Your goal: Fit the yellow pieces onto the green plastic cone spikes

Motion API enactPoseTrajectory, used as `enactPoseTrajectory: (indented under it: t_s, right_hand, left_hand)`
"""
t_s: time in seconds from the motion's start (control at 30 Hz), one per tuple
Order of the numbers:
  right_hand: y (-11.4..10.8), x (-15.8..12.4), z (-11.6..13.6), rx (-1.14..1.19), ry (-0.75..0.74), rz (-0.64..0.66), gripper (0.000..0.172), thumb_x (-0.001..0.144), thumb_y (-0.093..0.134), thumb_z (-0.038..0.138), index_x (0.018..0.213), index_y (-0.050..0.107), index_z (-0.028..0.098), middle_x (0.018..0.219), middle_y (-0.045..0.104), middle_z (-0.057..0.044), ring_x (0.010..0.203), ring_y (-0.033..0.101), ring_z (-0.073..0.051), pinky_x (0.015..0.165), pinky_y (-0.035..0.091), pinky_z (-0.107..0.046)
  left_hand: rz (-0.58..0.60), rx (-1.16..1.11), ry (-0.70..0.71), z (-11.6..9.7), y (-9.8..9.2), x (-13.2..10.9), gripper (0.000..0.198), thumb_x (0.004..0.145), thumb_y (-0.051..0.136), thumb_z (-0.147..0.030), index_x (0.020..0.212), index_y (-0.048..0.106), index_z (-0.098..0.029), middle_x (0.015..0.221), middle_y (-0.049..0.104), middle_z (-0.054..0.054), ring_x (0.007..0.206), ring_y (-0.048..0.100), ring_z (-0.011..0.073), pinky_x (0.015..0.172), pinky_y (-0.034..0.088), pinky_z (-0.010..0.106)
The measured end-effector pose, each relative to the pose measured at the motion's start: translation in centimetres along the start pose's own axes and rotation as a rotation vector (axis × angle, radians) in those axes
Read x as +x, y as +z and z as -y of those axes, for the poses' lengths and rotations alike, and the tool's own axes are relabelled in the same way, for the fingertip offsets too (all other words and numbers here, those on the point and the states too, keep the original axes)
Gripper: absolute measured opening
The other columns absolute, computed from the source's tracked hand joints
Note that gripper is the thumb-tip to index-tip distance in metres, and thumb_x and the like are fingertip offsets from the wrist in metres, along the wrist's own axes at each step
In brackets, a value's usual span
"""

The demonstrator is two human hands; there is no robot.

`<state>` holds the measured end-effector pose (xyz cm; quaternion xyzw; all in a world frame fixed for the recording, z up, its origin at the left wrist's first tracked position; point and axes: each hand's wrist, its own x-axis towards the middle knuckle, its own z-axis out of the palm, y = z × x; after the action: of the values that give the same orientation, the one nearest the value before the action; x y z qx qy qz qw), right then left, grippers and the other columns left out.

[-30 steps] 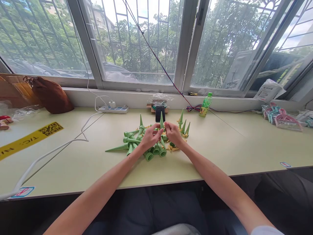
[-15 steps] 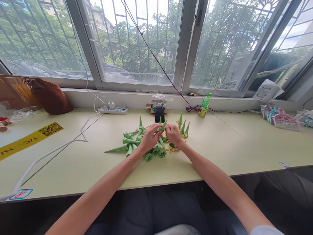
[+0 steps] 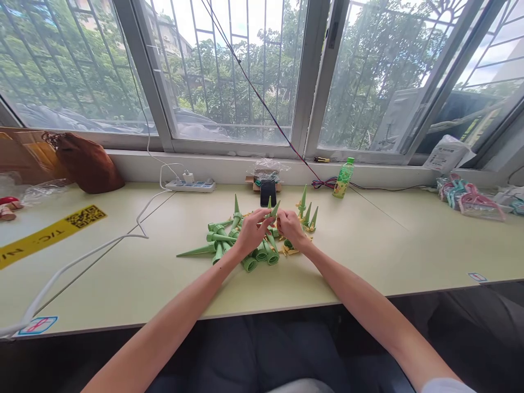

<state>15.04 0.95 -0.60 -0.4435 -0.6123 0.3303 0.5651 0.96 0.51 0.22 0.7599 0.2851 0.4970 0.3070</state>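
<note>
A heap of green plastic cone spikes (image 3: 229,243) lies in the middle of the pale green table (image 3: 123,267), mixed with small yellow parts (image 3: 291,249). My left hand (image 3: 251,232) is closed round one green spike (image 3: 274,209), its tip pointing up and to the right. My right hand (image 3: 290,225) pinches at the same spike from the right; whether it holds a small part too is hidden. Three spikes (image 3: 308,210) stand upright just right of my hands.
A black phone (image 3: 267,192) leans at the sill behind the heap, with a power strip (image 3: 190,184) and white cable (image 3: 82,256) to the left. A green bottle (image 3: 343,177) stands at the right. A brown bag (image 3: 88,164) and yellow tape (image 3: 49,232) are far left, coloured packets (image 3: 470,196) far right.
The spike in my hands has tilted from upright to leaning right. My hands stay together over the heap.
</note>
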Motion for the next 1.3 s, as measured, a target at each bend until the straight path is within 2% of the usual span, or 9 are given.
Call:
enactPoseTrajectory:
  t_s: [0.2, 0.33, 0.47, 0.67, 0.87, 1.03, 1.3]
  right_hand:
    - [0.0, -0.3, 0.2, 0.145, 0.004, 0.078, 0.049, 0.087, 0.045, 0.059, 0.057, 0.031, 0.023, 0.047, 0.025, 0.007, 0.038, 0.025, -0.007, 0.036, 0.024, -0.023]
    - [-0.1, -0.3, 0.2, 0.155, 0.006, 0.106, 0.049, 0.085, 0.047, 0.062, 0.060, 0.033, 0.022, 0.050, 0.023, 0.007, 0.040, 0.022, -0.007, 0.037, 0.022, -0.023]
    - [-0.3, -0.3, 0.0, 0.133, -0.023, 0.127, 0.047, 0.086, 0.046, 0.061, 0.062, 0.034, 0.022, 0.052, 0.024, 0.007, 0.042, 0.023, -0.008, 0.038, 0.023, -0.023]
    - [-0.6, -0.2, -0.3, -0.012, -0.146, 0.104, 0.045, 0.090, 0.041, 0.058, 0.064, 0.041, 0.021, 0.053, 0.029, 0.005, 0.045, 0.028, -0.009, 0.043, 0.025, -0.024]
    - [-1.1, -0.2, 0.0, -0.199, -0.245, 0.095, 0.045, 0.093, 0.038, 0.055, 0.063, 0.038, 0.021, 0.053, 0.033, 0.005, 0.050, 0.031, -0.010, 0.048, 0.027, -0.024]
    - [-1.3, -0.2, 0.2, -0.306, -0.365, 0.088, 0.043, 0.094, 0.039, 0.048, 0.061, 0.033, 0.021, 0.055, 0.031, 0.005, 0.052, 0.028, -0.010, 0.052, 0.025, -0.025]
    - [-1.6, 0.0, -0.1, -0.417, -0.449, 0.113, 0.041, 0.095, 0.040, 0.044, 0.063, 0.029, 0.021, 0.052, 0.028, 0.007, 0.050, 0.025, -0.009, 0.050, 0.022, -0.023]
  left_hand:
    - [-0.019, -0.136, -0.086, 0.4, 0.0, 0.3, 0.039, 0.088, 0.053, -0.045, 0.109, 0.065, -0.014, 0.096, 0.069, 0.008, 0.075, 0.069, 0.0183, 0.056, 0.058, 0.026]
    - [-0.009, -0.170, -0.105, 0.5, -0.1, 0.4, 0.040, 0.086, 0.055, -0.045, 0.109, 0.065, -0.014, 0.094, 0.070, 0.007, 0.074, 0.069, 0.0186, 0.056, 0.059, 0.027]
    - [-0.001, -0.175, -0.104, 0.5, -0.2, 0.4, 0.038, 0.085, 0.057, -0.044, 0.107, 0.067, -0.014, 0.087, 0.070, 0.006, 0.065, 0.067, 0.0163, 0.054, 0.058, 0.027]
    - [0.007, -0.219, -0.121, 0.1, -0.3, 0.5, 0.033, 0.083, 0.060, -0.041, 0.099, 0.070, -0.013, 0.072, 0.065, 0.002, 0.052, 0.060, 0.0112, 0.049, 0.055, 0.024]
    - [0.054, -0.288, -0.212, -0.7, -0.5, 0.5, 0.039, 0.079, 0.065, -0.048, 0.093, 0.071, -0.012, 0.054, 0.057, -0.001, 0.045, 0.053, 0.0100, 0.045, 0.049, 0.023]
    - [0.107, -0.308, -0.251, -0.5, -0.9, 0.5, 0.039, 0.078, 0.066, -0.050, 0.090, 0.071, -0.012, 0.056, 0.057, -0.001, 0.046, 0.053, 0.0098, 0.044, 0.046, 0.021]
    - [0.178, -0.281, -0.263, 0.0, -1.6, 0.6, 0.039, 0.079, 0.065, -0.048, 0.087, 0.068, -0.011, 0.055, 0.057, -0.001, 0.048, 0.051, 0.0093, 0.049, 0.044, 0.022]
